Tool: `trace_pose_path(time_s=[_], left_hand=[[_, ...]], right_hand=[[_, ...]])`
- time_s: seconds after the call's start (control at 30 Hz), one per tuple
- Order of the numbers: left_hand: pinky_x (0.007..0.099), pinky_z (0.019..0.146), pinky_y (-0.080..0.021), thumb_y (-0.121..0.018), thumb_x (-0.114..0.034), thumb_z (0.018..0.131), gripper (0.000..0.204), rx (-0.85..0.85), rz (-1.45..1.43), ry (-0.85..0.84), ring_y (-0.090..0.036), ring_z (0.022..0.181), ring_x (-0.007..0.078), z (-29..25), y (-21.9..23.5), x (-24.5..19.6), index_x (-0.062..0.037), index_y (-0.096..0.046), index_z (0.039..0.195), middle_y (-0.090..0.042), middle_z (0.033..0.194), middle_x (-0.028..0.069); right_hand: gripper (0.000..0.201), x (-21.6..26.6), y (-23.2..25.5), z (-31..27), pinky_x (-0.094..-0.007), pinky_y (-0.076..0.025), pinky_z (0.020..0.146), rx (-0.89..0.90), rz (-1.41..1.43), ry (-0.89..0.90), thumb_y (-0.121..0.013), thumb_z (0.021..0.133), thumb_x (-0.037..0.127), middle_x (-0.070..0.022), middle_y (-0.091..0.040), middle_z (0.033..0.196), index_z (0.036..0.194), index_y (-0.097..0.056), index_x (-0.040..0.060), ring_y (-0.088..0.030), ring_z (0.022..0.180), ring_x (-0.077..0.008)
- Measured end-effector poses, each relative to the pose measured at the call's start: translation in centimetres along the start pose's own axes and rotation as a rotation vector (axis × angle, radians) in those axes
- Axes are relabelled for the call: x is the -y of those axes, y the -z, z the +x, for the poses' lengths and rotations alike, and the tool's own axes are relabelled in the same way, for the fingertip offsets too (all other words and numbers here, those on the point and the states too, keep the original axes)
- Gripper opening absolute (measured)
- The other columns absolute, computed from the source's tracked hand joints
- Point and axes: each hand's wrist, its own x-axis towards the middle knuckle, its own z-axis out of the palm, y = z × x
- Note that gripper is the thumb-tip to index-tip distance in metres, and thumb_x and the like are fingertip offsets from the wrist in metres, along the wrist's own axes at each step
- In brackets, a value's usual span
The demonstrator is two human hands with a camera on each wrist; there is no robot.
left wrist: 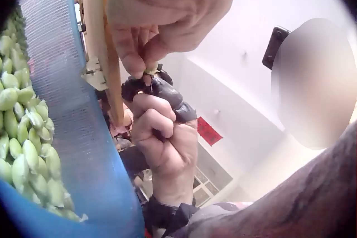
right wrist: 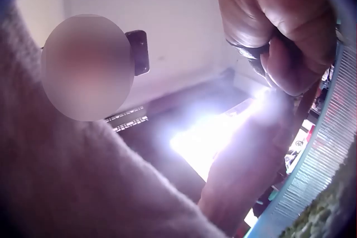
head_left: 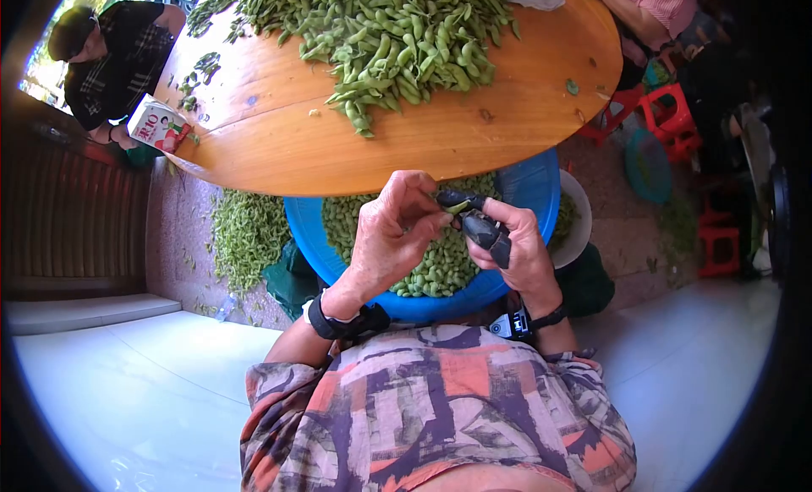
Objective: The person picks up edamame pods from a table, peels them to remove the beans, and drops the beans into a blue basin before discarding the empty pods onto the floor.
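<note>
Over a blue basin (head_left: 551, 188) of shelled green beans (head_left: 440, 268), both hands meet at a small green bean pod (head_left: 458, 208). My left hand (head_left: 391, 226) pinches it between thumb and fingertips. From the other side my right hand (head_left: 520, 247) grips the pod, with black covers (head_left: 486, 230) on its thumb and forefinger. In the left wrist view, the bare left fingertips touch the green pod (left wrist: 151, 71) right at the black covers, and the right hand's other fingers (left wrist: 156, 118) are curled. The right wrist view shows the right hand (right wrist: 279, 20) from below, its grip hidden.
A wooden table (head_left: 254, 145) beyond the basin carries a large heap of pods (head_left: 406, 52) and a carton (head_left: 156, 124). Empty-looking green pods (head_left: 245, 238) lie on the floor at left. A white bowl (head_left: 580, 221) stands right of the basin. People (head_left: 127, 57) and red stools (head_left: 670, 116) are farther off.
</note>
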Motion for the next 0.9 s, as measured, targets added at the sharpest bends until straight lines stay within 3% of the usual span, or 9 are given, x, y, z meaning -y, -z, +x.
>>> trace_pose_path(time_s=[0.13, 0.37, 0.47, 0.57, 0.63, 0.73, 0.77, 0.83, 0.9], left_hand=[[0.0206, 0.054, -0.047, -0.064, 0.009, 0.086, 0.034, 0.005, 0.023, -0.017, -0.058, 0.064, 0.0082, -0.1, -0.1, 0.1, -0.0013, -0.048, 0.114, -0.062, 0.081, 0.0041], [0.0232, 0.045, -0.038, -0.071, 0.001, 0.081, 0.04, 0.163, -0.843, 0.404, -0.057, 0.056, 0.0146, -0.3, 0.0, 0.0, -0.0018, -0.05, 0.114, -0.058, 0.076, 0.0025], [0.0236, 0.042, -0.034, -0.073, -0.001, 0.079, 0.046, 0.214, -1.005, 0.427, -0.054, 0.051, 0.0163, -0.5, -0.1, 0.8, -0.0006, -0.048, 0.118, -0.06, 0.08, 0.0036], [0.0233, 0.047, -0.041, -0.068, 0.0, 0.085, 0.037, 0.277, -1.064, 0.422, -0.06, 0.06, 0.0151, -0.7, 0.1, 1.3, 0.0006, -0.05, 0.118, -0.057, 0.075, 0.0026], [0.0232, 0.044, -0.039, -0.07, -0.002, 0.083, 0.043, 0.147, -0.731, 0.479, -0.057, 0.056, 0.0144, -0.8, 0.5, 1.7, 0.0016, -0.051, 0.122, -0.063, 0.083, 0.0052], [0.0239, 0.051, -0.047, -0.065, 0.004, 0.085, 0.024, 0.099, -0.131, 0.287, -0.061, 0.062, 0.0127, -1.4, 1.1, 1.8, 0.0003, -0.062, 0.108, -0.063, 0.079, 0.0045], [0.0239, 0.051, -0.047, -0.065, 0.004, 0.085, 0.024, 0.095, -0.132, 0.29, -0.061, 0.062, 0.0127, -1.4, 1.1, 1.5, 0.0003, -0.062, 0.108, -0.063, 0.079, 0.0045], [0.0246, 0.055, -0.05, -0.062, 0.007, 0.083, 0.018, 0.126, 0.348, 0.022, -0.062, 0.062, 0.0116, -1.2, 1.4, 0.9, 0.0, -0.065, 0.099, -0.062, 0.076, 0.004], [0.0248, 0.056, -0.05, -0.062, 0.008, 0.081, 0.017, 0.113, 0.496, -0.117, -0.062, 0.063, 0.0115, -1.3, 1.5, 1.7, 0.0001, -0.064, 0.096, -0.062, 0.076, 0.0042]], right_hand=[[0.028, 0.7, -0.5, -0.2, -0.0192, -0.036, 0.047, -0.025, -0.107, 0.036, -0.038, 0.098, 0.004, 0.0045, -0.048, 0.065, 0.11, -0.062, -0.0017, -0.045, 0.055, -0.0024], [0.024, -0.2, -0.4, -0.7, -0.0196, -0.034, 0.047, 0.016, -0.095, 0.115, -0.045, 0.094, 0.004, 0.0026, -0.05, 0.075, 0.107, -0.064, -0.0011, -0.045, 0.054, -0.0028], [0.023, 0.1, -0.3, -0.4, -0.0221, -0.035, 0.05, 0.04, -0.097, 0.142, -0.053, 0.087, -0.001, 0.0005, -0.048, 0.077, 0.107, -0.065, -0.0009, -0.048, 0.059, -0.0058], [0.031, -0.1, 0.2, -0.1, -0.0291, -0.042, 0.055, 0.098, -0.431, 0.369, -0.057, 0.079, -0.006, -0.0061, -0.048, 0.078, 0.109, -0.065, -0.0016, -0.055, 0.066, -0.0166], [0.042, -0.3, 0.3, -0.2, -0.0365, -0.046, 0.062, 0.025, -0.934, 0.622, -0.056, 0.071, -0.011, -0.0134, -0.05, 0.084, 0.111, -0.063, -0.0025, -0.057, 0.073, -0.0302], [0.043, -0.6, -0.3, -0.2, -0.0411, -0.047, 0.065, -0.097, -0.941, 0.582, -0.054, 0.066, -0.013, -0.0173, -0.051, 0.088, 0.108, -0.061, -0.0034, -0.055, 0.073, -0.0375], [0.04, -0.2, 0.1, -0.5, -0.0415, -0.047, 0.066, -0.182, -1.017, 0.597, -0.054, 0.066, -0.013, -0.0175, -0.051, 0.087, 0.105, -0.059, -0.0029, -0.057, 0.075, -0.0373], [0.029, -0.2, 0.6, -0.4, -0.0388, -0.048, 0.067, -0.334, -0.948, 0.524, -0.056, 0.074, -0.01, -0.0181, -0.055, 0.085, 0.102, -0.059, -0.0024, -0.059, 0.076, -0.0373], [0.026, -0.7, 1.1, -0.4, -0.0375, -0.048, 0.067, -0.405, -0.89, 0.518, -0.056, 0.076, -0.009, -0.0182, -0.057, 0.085, 0.101, -0.059, -0.0023, -0.06, 0.076, -0.0371]])
